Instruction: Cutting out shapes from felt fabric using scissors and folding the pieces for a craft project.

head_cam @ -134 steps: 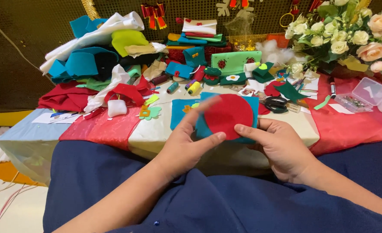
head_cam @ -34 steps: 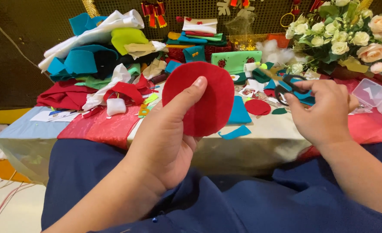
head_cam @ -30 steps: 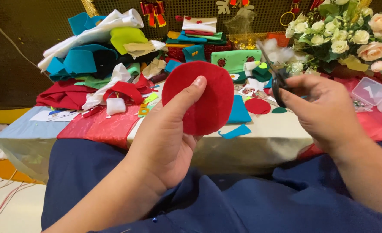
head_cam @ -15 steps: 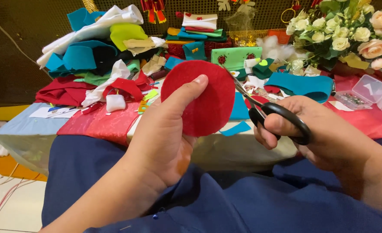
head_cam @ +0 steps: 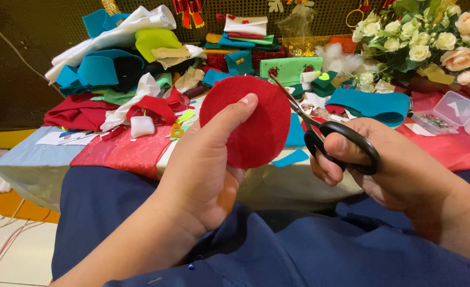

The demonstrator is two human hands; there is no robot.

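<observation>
At frame centre, the left hand point(head_cam: 203, 175) pinches an upright red felt disc point(head_cam: 245, 127). The right hand point(head_cam: 383, 165) grips black-handled scissors point(head_cam: 325, 133), blades slanting toward upper left along the disc's right edge.

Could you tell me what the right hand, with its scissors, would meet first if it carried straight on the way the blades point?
Most likely the red felt circle: the scissors in the right hand already lie at its right edge.
</observation>
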